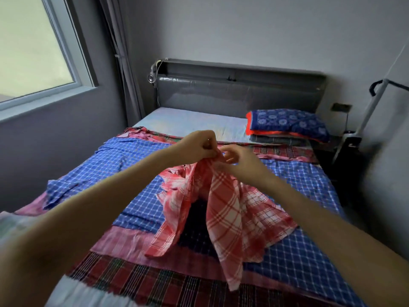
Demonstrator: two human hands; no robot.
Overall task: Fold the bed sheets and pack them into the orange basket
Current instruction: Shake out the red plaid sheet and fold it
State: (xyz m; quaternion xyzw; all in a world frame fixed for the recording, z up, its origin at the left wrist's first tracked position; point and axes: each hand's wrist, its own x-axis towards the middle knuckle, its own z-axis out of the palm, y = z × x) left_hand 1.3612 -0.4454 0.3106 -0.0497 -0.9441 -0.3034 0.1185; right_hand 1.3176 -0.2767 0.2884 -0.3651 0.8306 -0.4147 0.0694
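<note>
At the foot of the bed [190,122] a plaid sheet [155,282] is spread, and a blue sheet [137,165] is laid over it. Above them the red sheet [223,209] is held up by one edge, while its lower corners rest on the blue sheet. The grip of the left hand [197,145] is clamped on this top edge. The grip of the right hand [241,160] is closed on the same edge just beside it, as far as the blur allows it to be seen. Farther away, a pillow [292,122] is placed near the headboard [239,94]. The basket is not seen. Only little cloth is pinched, so the edge could be lost. The hanging part is twisted, so a crooked fold may be made.
</note>
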